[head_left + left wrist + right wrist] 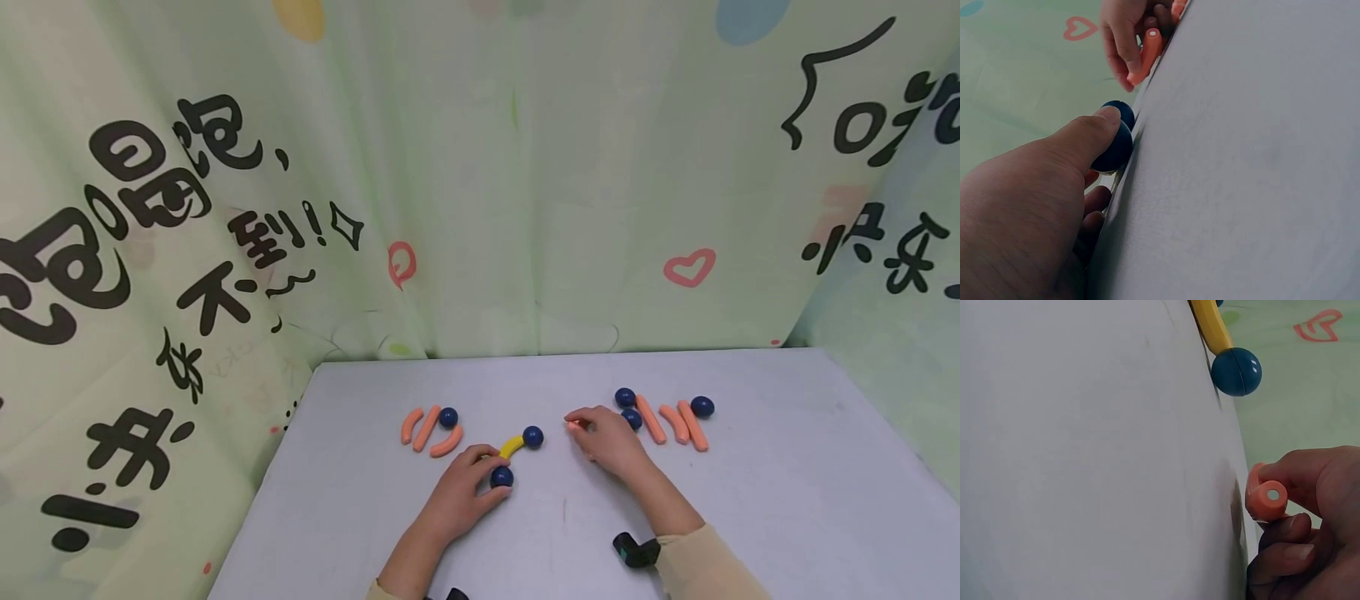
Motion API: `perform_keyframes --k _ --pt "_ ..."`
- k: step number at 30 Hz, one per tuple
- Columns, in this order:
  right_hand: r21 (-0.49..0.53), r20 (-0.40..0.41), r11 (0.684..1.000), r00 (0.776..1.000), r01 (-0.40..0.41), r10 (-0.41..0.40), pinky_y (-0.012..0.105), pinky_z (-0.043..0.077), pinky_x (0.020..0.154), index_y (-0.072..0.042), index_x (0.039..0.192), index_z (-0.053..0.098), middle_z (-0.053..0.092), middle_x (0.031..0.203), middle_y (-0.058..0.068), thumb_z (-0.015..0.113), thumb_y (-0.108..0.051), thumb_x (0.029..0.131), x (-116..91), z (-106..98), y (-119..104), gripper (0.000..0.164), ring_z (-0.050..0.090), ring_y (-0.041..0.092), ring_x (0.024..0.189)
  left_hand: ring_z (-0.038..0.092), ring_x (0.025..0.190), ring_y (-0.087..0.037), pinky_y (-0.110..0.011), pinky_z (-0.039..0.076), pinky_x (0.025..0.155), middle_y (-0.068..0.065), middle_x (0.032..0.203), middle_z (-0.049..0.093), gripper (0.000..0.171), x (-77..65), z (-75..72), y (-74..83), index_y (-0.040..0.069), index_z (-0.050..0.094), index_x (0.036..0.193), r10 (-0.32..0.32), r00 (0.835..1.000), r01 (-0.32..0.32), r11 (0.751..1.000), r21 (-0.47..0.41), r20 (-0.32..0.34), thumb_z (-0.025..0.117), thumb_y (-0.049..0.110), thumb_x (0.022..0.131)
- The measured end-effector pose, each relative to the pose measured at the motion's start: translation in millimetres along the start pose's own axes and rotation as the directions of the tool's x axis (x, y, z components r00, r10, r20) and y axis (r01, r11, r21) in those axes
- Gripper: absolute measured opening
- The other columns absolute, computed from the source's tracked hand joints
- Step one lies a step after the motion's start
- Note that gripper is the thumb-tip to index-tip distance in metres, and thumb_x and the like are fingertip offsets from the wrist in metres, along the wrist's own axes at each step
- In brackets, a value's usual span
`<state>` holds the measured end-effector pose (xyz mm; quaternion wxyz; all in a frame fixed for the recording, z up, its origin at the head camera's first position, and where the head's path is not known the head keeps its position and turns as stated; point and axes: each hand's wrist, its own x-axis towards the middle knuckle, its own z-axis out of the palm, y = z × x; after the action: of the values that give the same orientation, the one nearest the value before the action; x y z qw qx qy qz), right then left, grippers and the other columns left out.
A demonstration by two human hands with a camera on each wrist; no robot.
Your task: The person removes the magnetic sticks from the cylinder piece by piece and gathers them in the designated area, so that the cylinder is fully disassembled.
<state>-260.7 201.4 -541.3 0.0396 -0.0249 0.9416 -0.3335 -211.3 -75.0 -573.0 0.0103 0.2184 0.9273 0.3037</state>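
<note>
My left hand (463,498) holds a dark blue ball (502,477) between thumb and fingers, low over the table. A curved yellow rod (512,447) runs from beside this ball to a second blue ball (532,437); in the right wrist view the yellow rod (1213,328) meets a blue ball (1237,372). To the right, my right hand (617,443) pinches an orange rod (1265,497) by thumb and fingers. The rod's end, with a small pale disc in it, faces the right wrist camera. Most of this orange rod is hidden by the fingers in the head view.
Left of my hands lie several orange rods (426,429), straight and curved, with a blue ball (448,417). Beyond my right hand are more orange rods (693,426) and blue balls (702,407). A printed curtain (480,183) stands behind the white table (787,467).
</note>
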Motion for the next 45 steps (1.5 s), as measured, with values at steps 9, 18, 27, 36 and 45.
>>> perform_keyframes --k 9,18,27,36,45 --pt "-0.057 -0.010 0.998 0.999 -0.031 0.031 0.028 0.044 0.059 -0.010 0.124 0.067 0.061 0.102 0.012 0.063 -0.023 0.097 9 -9 15 0.029 0.056 0.013 0.056 0.055 0.118 -0.012 -0.037 0.049 0.103 0.008 0.134 0.054 0.039 -0.3 -0.1 -0.1 0.033 0.063 0.127 0.003 1.000 -0.003 1.000 -0.002 0.002 0.069 0.046 0.091" --pt "-0.085 -0.021 0.996 1.000 -0.024 0.022 0.028 0.044 0.054 -0.008 0.123 0.067 0.062 0.101 0.013 0.061 -0.023 0.098 14 -17 20 0.029 0.054 0.014 0.061 0.054 0.118 -0.012 -0.037 0.049 0.103 0.009 0.134 0.053 0.038 -0.4 0.8 -1.7 0.035 0.063 0.127 0.005 1.000 -0.005 1.000 -0.012 -0.001 0.068 0.047 0.091" --pt "-0.061 -0.020 0.998 1.000 -0.020 0.019 0.028 0.044 0.054 -0.008 0.125 0.065 0.061 0.108 0.015 0.062 -0.023 0.098 15 -17 21 0.031 0.055 0.011 0.054 0.054 0.118 -0.012 -0.038 0.049 0.102 0.009 0.134 0.053 0.038 -0.2 0.3 -1.0 0.034 0.063 0.127 0.000 1.000 0.000 1.000 -0.010 0.000 0.068 0.046 0.091" --pt "-0.088 -0.074 0.994 0.995 0.064 -0.070 0.046 0.053 0.084 -0.011 0.122 0.068 0.063 0.119 0.015 0.063 -0.023 0.096 11 -18 9 0.029 0.063 0.027 0.099 0.055 0.118 -0.012 -0.037 0.049 0.103 0.008 0.134 0.053 0.038 0.1 -0.8 1.2 0.033 0.064 0.127 0.004 1.000 -0.004 1.000 0.002 -0.005 0.069 0.045 0.091" --pt "0.014 0.020 0.990 0.990 0.141 -0.141 0.044 0.052 0.087 -0.017 0.123 0.068 0.065 0.123 0.006 0.066 -0.030 0.095 7 1 -12 0.031 0.060 0.023 0.104 0.055 0.118 -0.013 -0.039 0.049 0.102 0.008 0.133 0.054 0.039 0.9 0.4 0.9 0.033 0.064 0.127 -0.003 1.000 0.003 1.000 0.009 -0.001 0.069 0.046 0.091"
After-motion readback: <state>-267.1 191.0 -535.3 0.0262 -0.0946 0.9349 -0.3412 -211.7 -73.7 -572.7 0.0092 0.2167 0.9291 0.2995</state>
